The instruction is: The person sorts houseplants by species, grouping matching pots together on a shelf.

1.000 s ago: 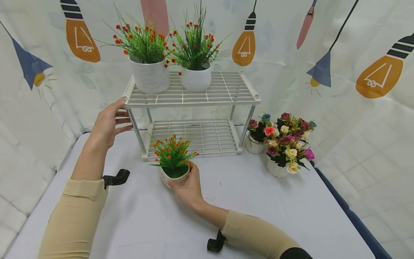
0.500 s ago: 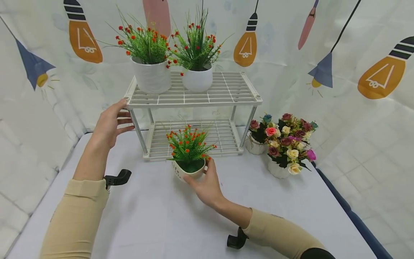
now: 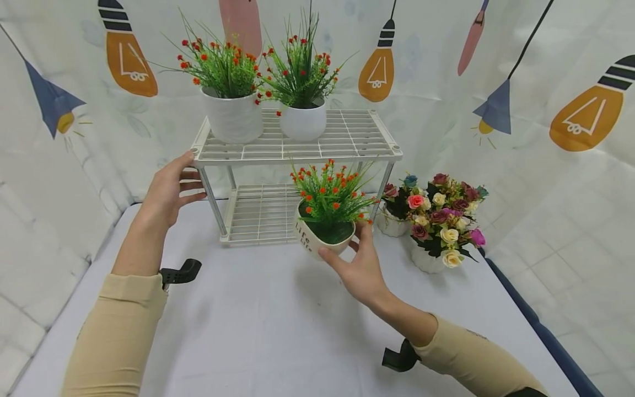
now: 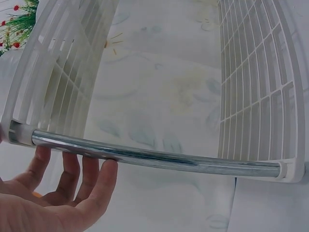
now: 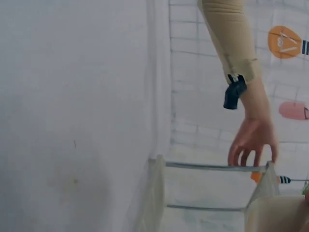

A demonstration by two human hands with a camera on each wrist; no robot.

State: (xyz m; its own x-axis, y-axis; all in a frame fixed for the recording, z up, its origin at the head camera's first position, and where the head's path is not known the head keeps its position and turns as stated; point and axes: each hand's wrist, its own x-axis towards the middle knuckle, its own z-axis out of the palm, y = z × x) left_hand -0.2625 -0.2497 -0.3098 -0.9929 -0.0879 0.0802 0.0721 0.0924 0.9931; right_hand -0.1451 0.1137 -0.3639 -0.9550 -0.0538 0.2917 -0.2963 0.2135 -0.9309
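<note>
Right hand (image 3: 364, 270) grips the small flowerpot (image 3: 323, 238) (lifted off the table (image 3: 278, 331)); left hand (image 3: 166, 190), fingers relaxed, steadies the rack (image 3: 297, 146).

Person is wearing long beige sleeves on both arms, ending short of bare wrists. Black strap w/ clip is sitting at each cuff, nearer the person than the white rack (image 3: 297, 149). Right sleeve is showing a black layer by the elbow.
</note>
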